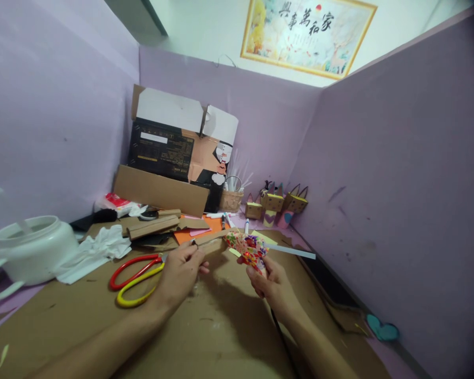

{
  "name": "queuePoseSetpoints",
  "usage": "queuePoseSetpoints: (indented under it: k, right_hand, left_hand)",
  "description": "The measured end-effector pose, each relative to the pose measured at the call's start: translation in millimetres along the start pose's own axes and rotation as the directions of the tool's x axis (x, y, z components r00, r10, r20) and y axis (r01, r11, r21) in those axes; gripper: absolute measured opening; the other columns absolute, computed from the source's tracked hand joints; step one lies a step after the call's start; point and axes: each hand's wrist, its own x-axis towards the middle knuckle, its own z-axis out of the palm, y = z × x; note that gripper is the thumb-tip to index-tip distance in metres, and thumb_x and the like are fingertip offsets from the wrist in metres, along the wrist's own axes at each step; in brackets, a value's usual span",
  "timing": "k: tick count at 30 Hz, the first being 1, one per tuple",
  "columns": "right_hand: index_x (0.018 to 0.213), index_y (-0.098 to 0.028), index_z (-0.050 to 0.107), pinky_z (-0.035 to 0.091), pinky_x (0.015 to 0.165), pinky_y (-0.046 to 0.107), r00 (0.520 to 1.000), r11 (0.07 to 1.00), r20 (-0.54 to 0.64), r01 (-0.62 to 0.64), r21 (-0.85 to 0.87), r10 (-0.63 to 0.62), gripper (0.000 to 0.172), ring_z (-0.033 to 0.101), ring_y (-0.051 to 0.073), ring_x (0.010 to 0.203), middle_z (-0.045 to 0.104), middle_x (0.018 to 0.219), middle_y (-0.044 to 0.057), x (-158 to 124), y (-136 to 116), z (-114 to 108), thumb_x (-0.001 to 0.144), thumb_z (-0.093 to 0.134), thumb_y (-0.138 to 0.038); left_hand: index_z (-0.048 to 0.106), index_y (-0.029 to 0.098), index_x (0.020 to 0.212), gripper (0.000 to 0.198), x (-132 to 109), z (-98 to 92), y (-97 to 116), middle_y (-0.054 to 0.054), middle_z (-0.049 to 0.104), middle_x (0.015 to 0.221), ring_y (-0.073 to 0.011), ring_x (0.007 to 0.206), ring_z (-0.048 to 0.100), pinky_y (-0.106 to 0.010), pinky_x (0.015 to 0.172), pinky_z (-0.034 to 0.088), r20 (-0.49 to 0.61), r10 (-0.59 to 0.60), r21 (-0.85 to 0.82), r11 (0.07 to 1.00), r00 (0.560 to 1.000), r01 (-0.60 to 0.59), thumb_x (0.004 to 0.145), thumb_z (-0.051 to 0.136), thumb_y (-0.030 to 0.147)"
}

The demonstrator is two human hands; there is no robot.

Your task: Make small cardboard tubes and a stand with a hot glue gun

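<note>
My left hand (180, 273) is closed in a pinch on a strip of brown cardboard (210, 239) that runs up and to the right. My right hand (269, 281) is closed around a piece of bright flowered paper (248, 247), red with coloured spots, held just above the desk. The cardboard strip's far end meets the flowered paper. Red-and-yellow handled scissors (136, 279) lie on the brown cardboard sheet (205, 337) just left of my left hand.
A white pot (31, 252) and crumpled white tissue (97, 247) sit at the left. An open cardboard box (174, 152), cardboard scraps, a small basket (231, 200) and little cardboard figures (276, 202) stand at the back. Purple partition walls enclose the desk. A teal heart (382, 330) lies at right.
</note>
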Motion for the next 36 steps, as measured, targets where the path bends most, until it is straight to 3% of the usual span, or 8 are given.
queuePoseSetpoints:
  k: [22, 36]
  right_hand:
    - [0.078, -0.017, 0.058, 0.018, 0.04, 0.021, 0.998, 0.998, -0.017, -0.057, 0.017, 0.057, 0.025, 0.024, 0.007, 0.041, 0.033, 0.048, -0.008, -1.6, -9.0, 4.6, 0.069, 0.061, -0.039]
    - [0.076, -0.017, 0.056, 0.014, 0.039, 0.021, 0.996, 0.997, -0.059, -0.071, -0.01, 0.07, 0.024, 0.021, 0.006, 0.039, 0.032, 0.046, -0.008, 1.2, -3.8, 3.4, 0.068, 0.059, -0.039]
  left_hand:
    - [0.059, 0.016, 0.041, 0.027, -4.5, 2.3, 11.0, 0.0, 0.05, 0.059, -0.0102, 0.049, 0.053, -0.018, 0.045, 0.048, -0.01, 0.001, 0.004, 1.0, 1.0, -0.001, 0.067, 0.056, 0.019]
    - [0.06, 0.014, 0.045, 0.025, 0.9, 2.3, -2.4, 0.0, 0.052, 0.062, -0.0123, 0.052, 0.059, -0.021, 0.048, 0.05, 0.001, -0.024, -0.033, 0.999, 1.0, 0.024, 0.066, 0.058, 0.029]
